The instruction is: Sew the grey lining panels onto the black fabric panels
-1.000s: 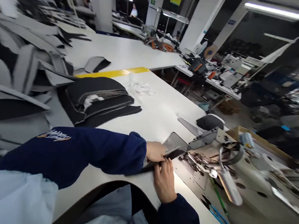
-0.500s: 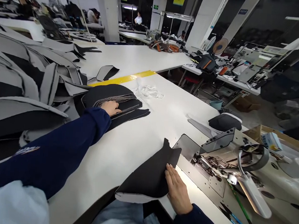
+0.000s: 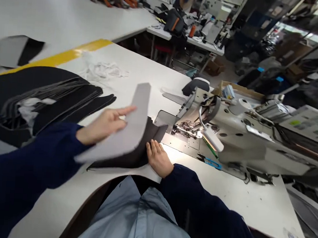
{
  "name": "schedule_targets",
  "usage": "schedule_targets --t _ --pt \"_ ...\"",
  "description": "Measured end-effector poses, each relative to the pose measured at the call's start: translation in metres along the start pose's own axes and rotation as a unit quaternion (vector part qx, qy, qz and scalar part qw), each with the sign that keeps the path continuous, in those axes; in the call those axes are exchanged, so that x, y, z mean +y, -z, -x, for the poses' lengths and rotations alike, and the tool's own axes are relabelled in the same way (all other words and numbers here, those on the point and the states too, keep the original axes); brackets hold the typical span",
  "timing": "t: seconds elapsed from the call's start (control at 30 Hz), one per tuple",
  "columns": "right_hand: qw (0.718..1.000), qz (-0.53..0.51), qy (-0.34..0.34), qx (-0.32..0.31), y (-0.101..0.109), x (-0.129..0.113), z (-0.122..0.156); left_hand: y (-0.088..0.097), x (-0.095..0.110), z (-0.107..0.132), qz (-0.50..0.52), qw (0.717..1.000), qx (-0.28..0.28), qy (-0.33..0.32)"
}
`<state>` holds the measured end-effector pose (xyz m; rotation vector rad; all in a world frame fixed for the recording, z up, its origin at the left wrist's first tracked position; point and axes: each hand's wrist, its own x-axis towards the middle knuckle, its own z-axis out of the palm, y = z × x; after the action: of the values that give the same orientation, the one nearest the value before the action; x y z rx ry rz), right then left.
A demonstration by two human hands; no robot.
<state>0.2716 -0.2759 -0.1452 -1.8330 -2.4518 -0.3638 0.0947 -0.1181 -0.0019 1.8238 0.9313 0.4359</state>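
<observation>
Left hand [image 3: 106, 124] now grips grey panel [image 3: 134, 130]; right hand [image 3: 159, 159] stays flat on black panel [image 3: 136, 157].

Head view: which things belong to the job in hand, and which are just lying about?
In use, or likely so:
grey panel, held up in the left hand
black panel, under the right hand
stacked black panels, probably
sewing machine, probably

Apparently just lying about:
white tangled scraps
cardboard box beyond the machine
blue-handled snips, untouched
</observation>
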Motion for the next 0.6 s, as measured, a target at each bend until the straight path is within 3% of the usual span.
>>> schedule_targets --t 0.07,0.13,0.23,0.33,0.43,0.6 --pt "0.999 -0.026 0.005 -0.021 0.003 -0.001 0.0 -0.042 0.001 0.004 -0.075 0.989 -0.128 -0.011" --pt "0.998 -0.051 0.018 -0.034 0.007 -0.002 0.004 -0.074 -0.007 0.001 -0.218 0.954 -0.195 -0.062" --pt "0.997 -0.067 0.021 -0.02 0.013 -0.002 0.01 -0.1 -0.021 -0.013 -0.43 0.861 -0.209 -0.172" --pt "0.997 -0.072 0.022 -0.009 0.015 -0.001 0.014 -0.111 -0.034 -0.031 -0.487 0.799 -0.16 -0.315" --pt "0.996 -0.079 0.032 -0.007 0.012 0.0 0.014 -0.117 -0.048 -0.049 -0.458 0.781 -0.156 -0.395" --pt "0.996 -0.08 0.025 0.027 0.004 -0.001 0.015 -0.122 -0.064 -0.062 -0.441 0.788 -0.188 -0.387"
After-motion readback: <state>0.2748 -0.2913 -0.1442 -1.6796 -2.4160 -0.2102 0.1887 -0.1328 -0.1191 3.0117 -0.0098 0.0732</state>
